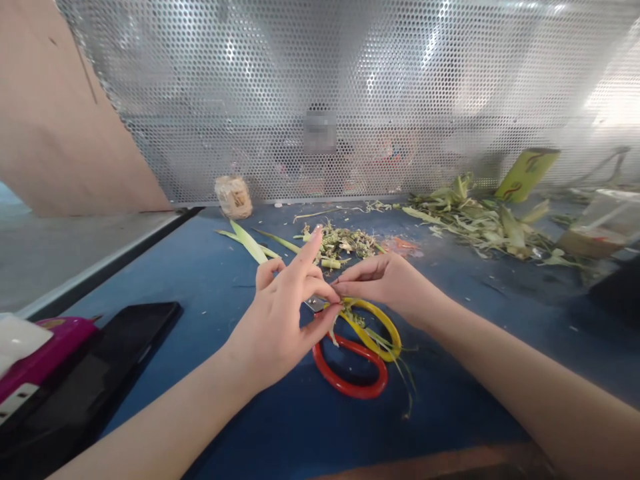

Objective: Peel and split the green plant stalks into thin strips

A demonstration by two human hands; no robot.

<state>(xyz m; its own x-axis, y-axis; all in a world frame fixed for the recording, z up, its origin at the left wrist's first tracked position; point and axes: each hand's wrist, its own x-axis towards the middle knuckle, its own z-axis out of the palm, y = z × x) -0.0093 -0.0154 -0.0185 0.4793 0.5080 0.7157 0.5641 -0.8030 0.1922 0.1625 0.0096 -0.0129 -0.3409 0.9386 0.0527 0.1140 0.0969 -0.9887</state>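
My left hand (285,310) pinches a thin green plant sprig (357,321) between thumb and forefinger, its other fingers raised. The sprig's wispy stems trail down to the right. Close against those fingertips, my right hand (387,283) is closed in a pinch; what lies between its fingers is too small to make out. Beneath both hands lies a pair of scissors with one red handle (350,393) and one yellow handle (393,330); the left hand hides much of the blades. Just beyond the fingers is a small heap of green plant bits (345,241).
Long green leaves (247,241) and a wrapped roll (233,197) lie left of the heap. Husk scraps (480,220), a yellow-green card (527,175) and a clear plastic container (607,223) are at right. A black phone (135,333) and magenta power strip (55,347) lie left. Perforated metal (320,67) stands behind.
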